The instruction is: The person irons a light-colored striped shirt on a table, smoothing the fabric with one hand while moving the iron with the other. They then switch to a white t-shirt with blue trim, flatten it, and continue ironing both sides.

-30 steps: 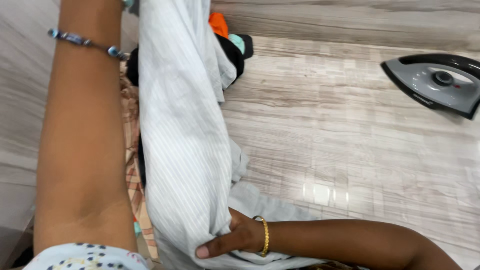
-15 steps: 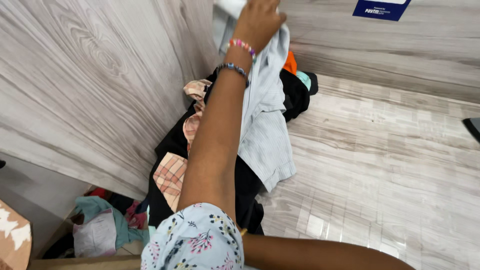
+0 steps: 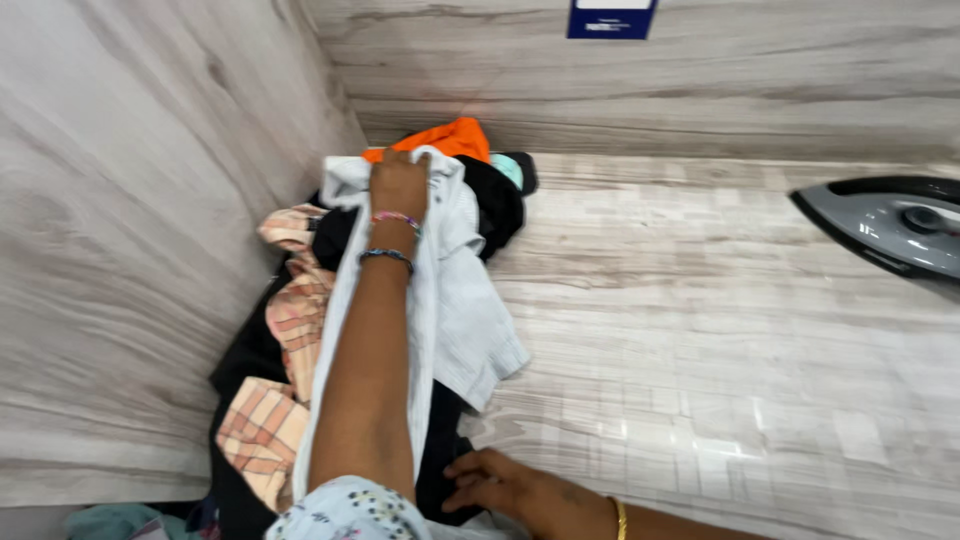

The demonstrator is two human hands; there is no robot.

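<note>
Low in the frame, right hand (image 3: pixel 500 487) lying loosely spread on dark cloth at the pile's near end. Up the centre, left hand (image 3: pixel 398 183) closed on a bunched top edge of the pale striped shirt (image 3: pixel 465 300), draped over the clothes pile (image 3: pixel 275 330) at left (light, limp, likely to slide; best gripped at collar or shoulder seams, judging by its hang). Beyond, glossy wood-grain bench (image 3: pixel 700 330), grey iron (image 3: pixel 890 230) at right edge, wall panels (image 3: pixel 150 200) behind.
</note>
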